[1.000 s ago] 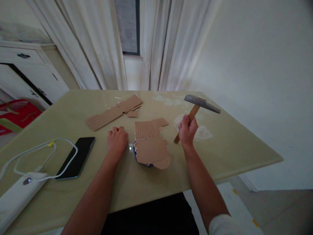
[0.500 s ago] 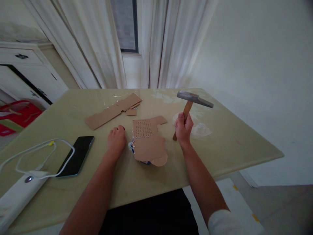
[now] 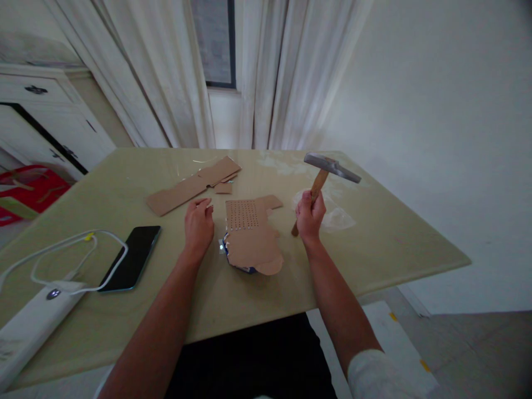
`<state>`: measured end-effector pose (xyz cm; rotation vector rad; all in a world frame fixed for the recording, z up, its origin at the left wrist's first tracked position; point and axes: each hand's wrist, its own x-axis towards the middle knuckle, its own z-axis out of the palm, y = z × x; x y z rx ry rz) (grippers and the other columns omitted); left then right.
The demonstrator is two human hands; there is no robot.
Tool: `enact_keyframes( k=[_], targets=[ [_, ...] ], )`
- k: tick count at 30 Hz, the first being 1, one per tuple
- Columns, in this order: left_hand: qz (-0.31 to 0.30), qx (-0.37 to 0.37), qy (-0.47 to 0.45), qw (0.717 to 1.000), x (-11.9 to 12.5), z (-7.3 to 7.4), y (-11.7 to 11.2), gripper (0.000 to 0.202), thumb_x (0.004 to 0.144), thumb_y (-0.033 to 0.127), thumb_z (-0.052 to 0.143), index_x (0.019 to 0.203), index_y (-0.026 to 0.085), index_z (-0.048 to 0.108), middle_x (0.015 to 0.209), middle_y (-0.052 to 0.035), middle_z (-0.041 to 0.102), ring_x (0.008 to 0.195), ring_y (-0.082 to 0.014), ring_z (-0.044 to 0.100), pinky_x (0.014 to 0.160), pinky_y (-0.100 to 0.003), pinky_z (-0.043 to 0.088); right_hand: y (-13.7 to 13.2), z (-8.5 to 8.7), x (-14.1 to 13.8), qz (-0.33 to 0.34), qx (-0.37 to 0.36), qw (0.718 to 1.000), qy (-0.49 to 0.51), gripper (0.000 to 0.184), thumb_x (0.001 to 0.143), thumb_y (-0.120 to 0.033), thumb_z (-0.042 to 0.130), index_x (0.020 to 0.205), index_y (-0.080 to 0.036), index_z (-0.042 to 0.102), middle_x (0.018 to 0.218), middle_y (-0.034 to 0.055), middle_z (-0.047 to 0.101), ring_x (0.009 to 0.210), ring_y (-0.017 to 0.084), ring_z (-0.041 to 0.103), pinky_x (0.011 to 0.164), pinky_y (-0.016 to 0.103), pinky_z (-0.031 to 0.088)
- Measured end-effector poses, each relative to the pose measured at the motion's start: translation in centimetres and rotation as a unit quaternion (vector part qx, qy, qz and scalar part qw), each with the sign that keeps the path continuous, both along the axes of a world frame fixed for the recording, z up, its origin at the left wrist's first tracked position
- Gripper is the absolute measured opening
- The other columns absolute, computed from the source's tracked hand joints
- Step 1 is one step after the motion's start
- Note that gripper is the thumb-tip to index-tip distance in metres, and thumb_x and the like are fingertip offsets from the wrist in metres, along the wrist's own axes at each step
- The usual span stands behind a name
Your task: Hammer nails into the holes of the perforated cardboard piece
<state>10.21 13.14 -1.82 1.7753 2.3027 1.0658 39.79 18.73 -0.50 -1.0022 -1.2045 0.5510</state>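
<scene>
My right hand [image 3: 310, 219] is closed round the wooden handle of a hammer [image 3: 332, 167], held up above the table with its metal head on top. My left hand [image 3: 200, 224] is just left of a torn cardboard piece [image 3: 253, 249], apart from it. Its fingers are curled with the thumb and forefinger close together; whatever is between them is too small to make out. Rows of small dark dots [image 3: 244, 214] cover the upper part of the cardboard. Something with a blue edge [image 3: 248, 270] shows beneath the cardboard, mostly hidden.
Behind my left hand lie long cardboard strips [image 3: 195, 185]. A black phone [image 3: 132, 257], a looped white cable [image 3: 89, 233] and a white power strip [image 3: 39, 310] occupy the table's left side. Crumpled clear plastic [image 3: 338, 218] lies beyond my right hand. The table edge [image 3: 249, 327] runs before my lap.
My left hand has lifted slightly away from me, and its fingers have turned from a downward fist to a loose pinch. The hammer stays raised, almost unmoved. The view has shifted slightly.
</scene>
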Motion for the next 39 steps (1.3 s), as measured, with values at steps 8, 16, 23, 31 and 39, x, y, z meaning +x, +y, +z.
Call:
enact_keyframes(
  k=[8, 16, 23, 31, 39],
  targets=[
    [-0.066, 0.256, -0.198, 0.944, 1.6, 0.7, -0.3, 0.024, 0.104, 0.036, 0.065, 0.106, 0.019, 0.081, 0.118, -0.0125, 0.072, 0.115, -0.0258, 0.071, 0.102, -0.041, 0.060, 0.3, -0.1, -0.1, 0.022, 0.036, 0.998, 0.056, 0.047, 0.101, -0.071, 0.063, 0.091, -0.029, 0.044, 0.060, -0.0127, 0.037, 0.045, 0.009, 0.035, 0.043, 0.023, 0.032],
    [-0.166, 0.268, -0.325, 0.892, 3.3, 1.8, -1.5, 0.030, 0.099, 0.050, 0.077, 0.106, 0.021, 0.074, 0.095, -0.0049, 0.076, 0.087, -0.0172, 0.074, 0.084, -0.031, 0.060, 0.3, 0.0, -0.2, 0.042, 0.035, 0.995, 0.080, 0.046, 0.102, -0.068, 0.066, 0.090, -0.029, 0.045, 0.060, -0.0131, 0.036, 0.043, 0.008, 0.033, 0.040, 0.022, 0.030],
    [-0.248, 0.178, -0.305, 0.902, 4.4, 3.2, -3.0, 0.019, 0.098, 0.040, 0.079, 0.099, 0.022, 0.074, 0.094, -0.0055, 0.085, 0.090, -0.0202, 0.081, 0.085, -0.033, 0.062, 0.3, 0.0, -0.1, 0.043, 0.023, 0.996, 0.068, 0.046, 0.102, -0.068, 0.065, 0.089, -0.029, 0.045, 0.061, -0.0125, 0.038, 0.043, 0.008, 0.035, 0.040, 0.022, 0.032],
    [-0.321, 0.060, -0.237, 0.915, 4.9, 3.6, -3.4, 0.018, 0.101, 0.040, 0.074, 0.100, 0.023, 0.077, 0.100, -0.0054, 0.088, 0.092, -0.0231, 0.084, 0.086, -0.036, 0.066, 0.4, -0.2, 0.1, 0.023, 0.028, 0.999, 0.028, 0.042, 0.105, -0.065, 0.062, 0.091, -0.028, 0.049, 0.059, -0.0115, 0.042, 0.046, 0.009, 0.040, 0.045, 0.023, 0.034],
    [-0.311, 0.056, -0.254, 0.914, 4.8, 3.7, -3.3, 0.019, 0.101, 0.041, 0.071, 0.100, 0.022, 0.072, 0.096, -0.0063, 0.087, 0.091, -0.0241, 0.085, 0.084, -0.036, 0.068, 0.3, -0.2, 0.1, 0.017, 0.027, 0.999, 0.020, 0.040, 0.107, -0.062, 0.061, 0.091, -0.028, 0.049, 0.059, -0.0120, 0.042, 0.045, 0.010, 0.040, 0.045, 0.023, 0.034]
  ],
)
